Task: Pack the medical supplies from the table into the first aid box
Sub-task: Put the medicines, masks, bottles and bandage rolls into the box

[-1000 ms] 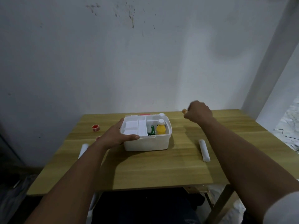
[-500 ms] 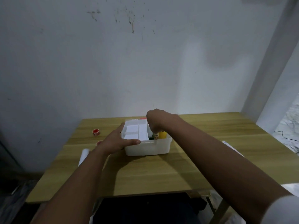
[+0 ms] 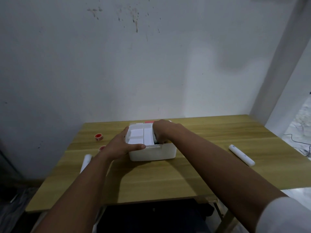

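At the near edge, two bare forearms reach forward over the wooden table (image 3: 168, 179); a white sleeve (image 3: 286, 214) shows at the near right corner. To the near left, a white roll (image 3: 86, 161) lies on the table, partly hidden behind the left forearm. To the right, well apart from everything else, a white tube (image 3: 241, 155) lies on its side at a slant on the bare wood.

Farther in, at the middle of the table, stands the open white first aid box (image 3: 152, 153). The left hand (image 3: 122, 145) is spread against the box's left side, with its thumb lying along the near rim and the fingers running up the left wall toward the far corner. Inside the box, the left compartments hold flat white packets (image 3: 140, 136).

The right hand (image 3: 160, 131) is lowered into the right part of the box, knuckles up, fingers curled downward below the rim. Whether it pinches anything cannot be told, as the fingertips are hidden inside; only a dark scrap of something shows under them.

Left of the box, a small red-capped item (image 3: 97, 136) sits on the wood, and a second red item (image 3: 101, 148) peeks out just beside the left wrist. At the far rim of the box a red patch (image 3: 149, 122) shows. Beyond stands a stained pale wall (image 3: 134, 64).
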Demonstrator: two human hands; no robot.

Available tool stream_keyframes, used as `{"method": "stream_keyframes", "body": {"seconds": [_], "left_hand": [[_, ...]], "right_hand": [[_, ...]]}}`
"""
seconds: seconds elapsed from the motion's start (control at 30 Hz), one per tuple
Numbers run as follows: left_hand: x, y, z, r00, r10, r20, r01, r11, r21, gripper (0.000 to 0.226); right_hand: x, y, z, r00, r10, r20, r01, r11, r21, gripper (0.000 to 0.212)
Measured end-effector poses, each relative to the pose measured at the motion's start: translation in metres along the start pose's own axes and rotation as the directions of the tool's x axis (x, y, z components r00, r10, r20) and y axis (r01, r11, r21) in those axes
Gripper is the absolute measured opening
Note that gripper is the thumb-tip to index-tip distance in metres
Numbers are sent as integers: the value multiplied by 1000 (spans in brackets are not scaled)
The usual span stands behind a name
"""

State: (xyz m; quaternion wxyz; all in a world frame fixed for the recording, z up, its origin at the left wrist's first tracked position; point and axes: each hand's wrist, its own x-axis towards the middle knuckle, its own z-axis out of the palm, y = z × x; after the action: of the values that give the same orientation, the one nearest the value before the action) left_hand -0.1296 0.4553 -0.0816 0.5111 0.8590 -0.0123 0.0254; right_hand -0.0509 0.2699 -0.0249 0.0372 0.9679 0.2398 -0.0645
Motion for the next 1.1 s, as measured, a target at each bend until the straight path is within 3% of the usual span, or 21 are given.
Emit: {"method": "stream_keyframes", "body": {"seconds": [0.17,0.27,0.33,0.43,0.53,0.6,0.67,0.7,0.77,1.0,1.1], "left_hand": [[-3,3,1,999,-30,24,31,999,-45,75],[-2,3,0,998,-47,30,49,997,-64,79],[-2,3,1,998,-50,28,51,997,-55,80],[0,2,1,997,-65,38,67,997,-46,82],[1,0,0,997,-61,36,62,998,-31,83],[1,0,0,997,-67,31,68,998,-17,84],[0,0,-1,997,-70,39,71,997,-10,88],[0,0,-2,996,-70,48,71,997,-12,92],[0,0,-2,996,-68,54,69,997,-14,94],[3,-1,-1,995,-88,51,88,996,1,77],[4,-2,-1,995,-84,52,83,996,7,83]], "right_hand": [[-10,10,-14,984,13,-180,47,945,323,9],[-25,37,-26,910,112,-398,90,885,456,14],[-33,63,-22,871,210,-444,36,874,484,16],[-41,107,-6,875,335,-349,-130,858,497,17],[-51,138,14,888,432,-159,-353,861,366,32],[-56,150,27,855,514,60,-511,821,254,71],[-64,156,38,764,585,274,-629,769,112,117],[-70,157,41,729,586,355,-639,768,45,125],[-78,157,41,698,583,416,-627,778,-39,105],[-76,143,32,726,552,409,-526,830,-187,19],[-72,140,38,764,555,329,-533,830,-165,44]]}}
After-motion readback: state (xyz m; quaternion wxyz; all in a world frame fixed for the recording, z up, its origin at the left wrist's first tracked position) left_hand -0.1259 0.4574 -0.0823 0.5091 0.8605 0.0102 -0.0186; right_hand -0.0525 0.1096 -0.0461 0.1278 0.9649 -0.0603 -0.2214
